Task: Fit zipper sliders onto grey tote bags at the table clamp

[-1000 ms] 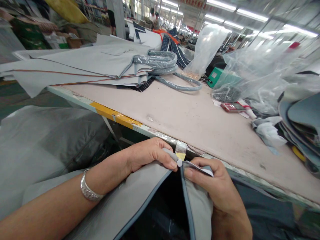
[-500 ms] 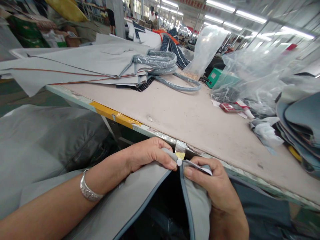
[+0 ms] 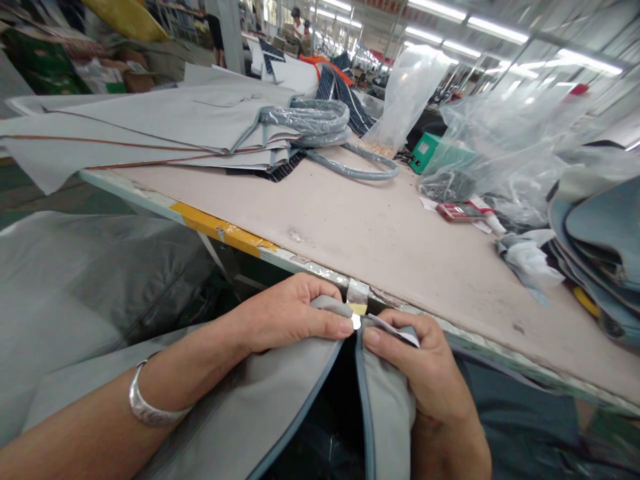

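Observation:
My left hand (image 3: 290, 313) pinches the left edge of a grey fabric piece (image 3: 250, 407) with darker blue-grey piping, just below the table's front edge. My right hand (image 3: 425, 373) pinches the right edge of the same grey fabric (image 3: 387, 400), with a small white slip (image 3: 395, 329) under its thumb. The two thumbs almost meet at a small white tip (image 3: 356, 322) where the piped edges come together. A silver bracelet (image 3: 150, 410) sits on my left wrist.
The pinkish worktable (image 3: 380, 233) has a taped edge with a yellow strip (image 3: 220, 230). Stacked grey fabric panels (image 3: 165, 127) and coiled grey piping (image 3: 320, 123) lie far left. Clear plastic bags (image 3: 490, 147), a green box (image 3: 425, 153) and grey pieces (image 3: 600, 240) crowd the right.
My hands and the fabric have shifted slightly left and up toward the table edge. The left thumb now lies flatter over the fabric, hiding most of the white tip.

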Demonstrator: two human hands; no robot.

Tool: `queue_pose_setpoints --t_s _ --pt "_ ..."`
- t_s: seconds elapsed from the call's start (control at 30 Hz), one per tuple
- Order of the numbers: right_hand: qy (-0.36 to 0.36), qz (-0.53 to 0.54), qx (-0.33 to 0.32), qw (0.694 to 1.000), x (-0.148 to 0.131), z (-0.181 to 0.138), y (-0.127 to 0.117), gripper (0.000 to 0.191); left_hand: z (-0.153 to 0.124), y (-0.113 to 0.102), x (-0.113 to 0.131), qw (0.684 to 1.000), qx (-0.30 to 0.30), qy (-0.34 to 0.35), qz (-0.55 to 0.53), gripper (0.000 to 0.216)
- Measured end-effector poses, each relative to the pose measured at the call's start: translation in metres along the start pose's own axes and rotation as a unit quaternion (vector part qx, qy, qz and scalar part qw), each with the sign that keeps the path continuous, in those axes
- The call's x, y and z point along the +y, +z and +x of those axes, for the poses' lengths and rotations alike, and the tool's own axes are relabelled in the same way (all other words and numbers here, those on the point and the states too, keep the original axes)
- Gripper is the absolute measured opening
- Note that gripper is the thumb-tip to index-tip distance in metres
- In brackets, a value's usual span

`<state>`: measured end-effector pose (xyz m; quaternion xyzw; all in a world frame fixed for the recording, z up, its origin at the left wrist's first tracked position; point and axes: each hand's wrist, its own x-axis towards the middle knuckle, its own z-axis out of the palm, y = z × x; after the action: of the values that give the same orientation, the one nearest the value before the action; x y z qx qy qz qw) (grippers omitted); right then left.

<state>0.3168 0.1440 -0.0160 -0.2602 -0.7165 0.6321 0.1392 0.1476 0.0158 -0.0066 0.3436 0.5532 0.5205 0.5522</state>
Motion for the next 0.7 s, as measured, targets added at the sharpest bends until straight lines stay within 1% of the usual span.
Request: queue_pose_setpoints --t_s 0.1,0.23,0.33,0.4,0.5,0.63,0.7 --pt "-0.001 -0.009 -0.001 1.000 0.002 0.000 0.000 0.038 -0.001 0.001 -0.003 1.000 0.004 -0.003 0.009 0.028" --pt "0.001 -0.019 0.010 1.000 0.003 0.000 0.001 0.038 0.000 0.003 -0.001 1.000 0.004 0.013 0.002 0.023" --pt "0.000 -0.024 0.017 1.000 0.003 0.000 0.003 0.039 0.000 0.005 0.000 1.000 0.015 0.009 -0.005 0.023" --pt "0.004 -0.009 0.022 1.000 0.003 0.000 0.004 0.039 0.000 0.006 0.000 0.999 0.026 0.001 -0.030 0.026" --pt "-0.004 0.022 0.034 0.999 0.002 0.000 0.006 0.038 -0.002 0.009 -0.001 0.998 0.025 -0.002 -0.059 0.026" --pt "0.009 0.041 0.021 0.999 0.003 -0.002 0.008 0.039 -0.005 0.012 -0.003 0.998 0.046 -0.012 -0.040 0.029" --pt "0.009 0.045 0.028 0.999 0.003 -0.003 0.010 0.040 -0.005 0.012 -0.003 0.997 0.061 -0.023 -0.038 0.033"
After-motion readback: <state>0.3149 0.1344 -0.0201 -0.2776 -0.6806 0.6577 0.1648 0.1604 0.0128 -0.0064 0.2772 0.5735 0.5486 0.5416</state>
